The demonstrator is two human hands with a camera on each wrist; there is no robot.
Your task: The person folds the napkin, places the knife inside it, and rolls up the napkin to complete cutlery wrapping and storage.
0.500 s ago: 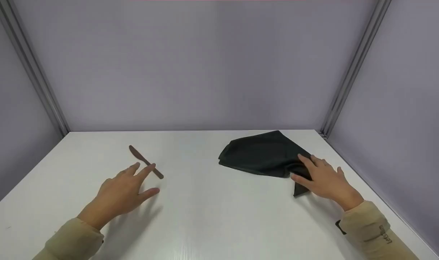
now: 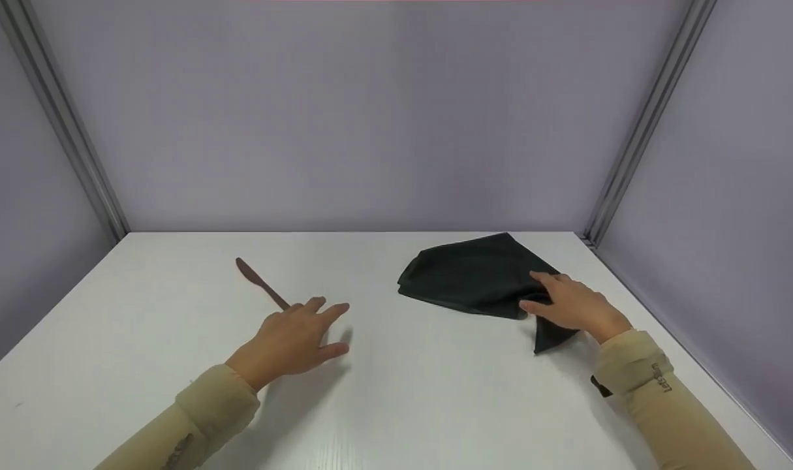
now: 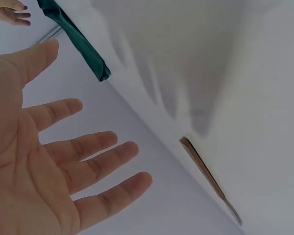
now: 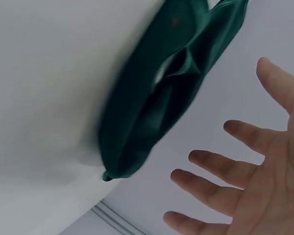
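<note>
A brown table knife [image 2: 260, 282] lies slantwise on the white table [image 2: 396, 405], left of centre. My left hand [image 2: 318, 326] hovers just right of its handle end, fingers spread and holding nothing; the left wrist view shows the bare palm [image 3: 49, 161] and the knife [image 3: 210, 181] beyond it. A crumpled dark green cloth [image 2: 474, 274] lies at the back right. My right hand [image 2: 553, 301] is at the cloth's near right corner with straight fingers. In the right wrist view those fingers [image 4: 220, 171] are spread, with the cloth [image 4: 157, 112] just ahead of them.
Grey-violet partition walls [image 2: 370, 117] with metal corner posts [image 2: 637, 130] close the table at the back and both sides. The right table edge [image 2: 696, 365] runs close beside my right sleeve [image 2: 651, 391].
My left hand has moved right and forward, from beside the knife's handle to past its end. My right hand has shifted slightly farther onto the cloth's corner.
</note>
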